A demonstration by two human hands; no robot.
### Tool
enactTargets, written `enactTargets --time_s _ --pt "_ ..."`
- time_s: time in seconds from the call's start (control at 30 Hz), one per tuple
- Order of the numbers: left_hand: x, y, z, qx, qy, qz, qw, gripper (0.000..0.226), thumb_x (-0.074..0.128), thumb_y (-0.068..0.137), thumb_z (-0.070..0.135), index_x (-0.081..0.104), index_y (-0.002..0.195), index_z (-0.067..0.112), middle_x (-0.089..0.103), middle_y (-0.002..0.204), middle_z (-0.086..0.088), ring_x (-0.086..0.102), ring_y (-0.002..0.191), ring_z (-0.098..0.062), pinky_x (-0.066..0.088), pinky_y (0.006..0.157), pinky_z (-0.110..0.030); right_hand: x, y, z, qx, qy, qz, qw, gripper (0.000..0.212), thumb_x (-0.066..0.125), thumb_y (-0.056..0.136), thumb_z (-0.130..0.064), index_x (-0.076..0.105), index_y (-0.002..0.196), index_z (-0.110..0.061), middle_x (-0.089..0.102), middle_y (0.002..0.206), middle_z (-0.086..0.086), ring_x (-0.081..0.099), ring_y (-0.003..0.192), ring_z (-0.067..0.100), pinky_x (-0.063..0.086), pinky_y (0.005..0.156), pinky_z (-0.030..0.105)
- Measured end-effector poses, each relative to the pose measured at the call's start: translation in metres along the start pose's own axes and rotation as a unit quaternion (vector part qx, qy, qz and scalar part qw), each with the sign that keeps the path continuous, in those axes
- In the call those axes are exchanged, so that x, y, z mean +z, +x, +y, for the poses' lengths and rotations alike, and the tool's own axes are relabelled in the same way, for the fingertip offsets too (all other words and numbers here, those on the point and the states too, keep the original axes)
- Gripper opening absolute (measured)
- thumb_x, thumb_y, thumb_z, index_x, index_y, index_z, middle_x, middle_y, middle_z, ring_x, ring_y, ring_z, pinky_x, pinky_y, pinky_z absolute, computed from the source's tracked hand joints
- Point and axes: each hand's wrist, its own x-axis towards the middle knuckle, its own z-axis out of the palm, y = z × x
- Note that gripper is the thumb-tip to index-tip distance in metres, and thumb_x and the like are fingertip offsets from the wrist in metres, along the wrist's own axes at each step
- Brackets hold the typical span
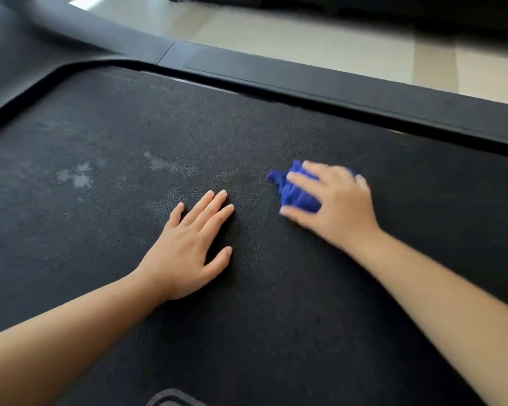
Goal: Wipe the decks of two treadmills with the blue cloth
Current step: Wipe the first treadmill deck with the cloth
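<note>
A black textured treadmill deck (pixel 276 303) fills most of the view. My right hand (pixel 332 200) presses a bunched blue cloth (pixel 295 190) down onto the deck, right of the middle; most of the cloth is hidden under the palm and fingers. My left hand (pixel 188 247) lies flat on the deck with fingers spread, a little left of the cloth, and holds nothing. Pale grey smudges (pixel 75 174) mark the deck surface to the left.
A black side rail (pixel 335 83) borders the deck along the far edge, with pale floor tiles (pixel 305 36) beyond it. Part of a second dark machine (pixel 364 4) shows at the top. The treadmill's dark front cover (pixel 21 60) rises at upper left.
</note>
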Motion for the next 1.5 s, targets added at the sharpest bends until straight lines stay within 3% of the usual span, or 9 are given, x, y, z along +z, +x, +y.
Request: enactTargets --time_s 0.13,0.27,0.43,0.57,0.73,0.9,1.07,1.23,1.5 --pt "0.002 0.000 -0.002 0.006 -0.012 0.002 1.000 0.068 0.028 0.085 0.053 0.025 0.145 0.022 0.007 0.155 0.008 -0.002 0.142 -0.007 0.002 0.113 -0.041 0.015 0.081 0.043 0.120 -0.033 -0.042 0.991 0.063 0.058 0.077 -0.065 0.052 0.131 -0.034 0.043 0.142 -0.003 0.037 0.127 0.026 0.026 0.103 0.051" --pt "0.002 -0.001 -0.002 0.009 -0.011 0.005 1.000 0.067 0.028 0.085 0.053 0.024 0.145 0.023 0.007 0.155 0.009 -0.004 0.142 -0.006 0.001 0.112 -0.041 0.021 0.112 0.055 0.179 -0.051 -0.043 0.982 0.063 0.054 0.080 -0.066 0.047 0.134 -0.035 0.042 0.141 -0.001 0.035 0.128 0.028 0.025 0.104 0.053" --pt "0.002 -0.001 0.000 0.007 -0.011 0.004 1.000 0.071 0.024 0.083 0.055 0.023 0.146 0.023 0.004 0.155 0.009 -0.004 0.142 -0.007 -0.001 0.112 -0.039 0.006 0.055 0.026 0.117 -0.028 -0.045 0.992 0.060 0.058 0.076 -0.065 0.056 0.126 -0.032 0.048 0.135 -0.001 0.041 0.122 0.028 0.029 0.098 0.049" --pt "0.000 -0.002 0.003 -0.002 -0.005 -0.007 1.000 0.076 0.017 0.080 0.058 0.020 0.146 0.022 0.002 0.155 0.008 -0.008 0.140 -0.005 0.000 0.113 -0.043 -0.016 -0.050 -0.042 0.064 -0.009 -0.004 0.998 0.061 0.046 0.069 -0.066 0.069 0.110 -0.027 0.061 0.122 0.002 0.057 0.105 0.029 0.040 0.088 0.059" --pt "0.000 0.000 0.002 0.000 0.002 -0.013 1.000 0.080 0.014 0.077 0.059 0.022 0.146 0.020 0.005 0.156 0.005 -0.003 0.142 -0.010 0.002 0.113 -0.045 -0.035 -0.148 -0.110 0.026 -0.016 -0.019 0.999 0.054 0.050 0.070 -0.062 0.068 0.110 -0.030 0.061 0.123 0.001 0.058 0.108 0.027 0.041 0.088 0.059" --pt "0.004 0.002 -0.001 0.003 0.010 -0.003 1.000 0.076 0.018 0.080 0.058 0.021 0.146 0.021 0.006 0.156 0.004 -0.002 0.142 -0.012 0.002 0.113 -0.045 -0.027 -0.113 -0.088 0.035 0.000 -0.005 0.999 0.057 0.051 0.068 -0.066 0.070 0.107 -0.029 0.064 0.118 0.000 0.062 0.099 0.027 0.045 0.083 0.059" --pt "0.005 0.001 0.000 -0.004 0.012 0.005 1.000 0.059 0.039 0.094 0.042 0.021 0.146 0.021 0.007 0.156 0.004 -0.002 0.142 -0.011 -0.001 0.113 -0.043 -0.017 -0.049 -0.047 0.174 -0.032 -0.054 0.983 0.061 0.058 0.077 -0.065 0.052 0.130 -0.036 0.043 0.141 -0.006 0.038 0.126 0.025 0.027 0.101 0.051" --pt "0.003 -0.007 0.009 -0.024 0.011 0.019 0.999 0.056 0.038 0.095 0.040 0.024 0.145 0.020 0.013 0.155 0.003 0.005 0.142 -0.013 0.003 0.113 -0.042 -0.024 -0.086 -0.070 0.148 -0.032 -0.051 0.987 0.060 0.057 0.079 -0.063 0.050 0.132 -0.035 0.041 0.141 -0.006 0.035 0.128 0.024 0.026 0.102 0.048" --pt "0.002 -0.107 0.026 -0.021 0.029 -0.013 0.999 0.056 0.029 0.096 0.044 0.021 0.146 0.020 0.011 0.155 0.002 0.005 0.143 -0.015 0.007 0.113 -0.046 -0.048 -0.225 -0.166 0.035 -0.014 -0.002 0.999 0.059 0.043 0.069 -0.065 0.069 0.109 -0.029 0.063 0.119 0.002 0.060 0.102 0.029 0.042 0.086 0.060"
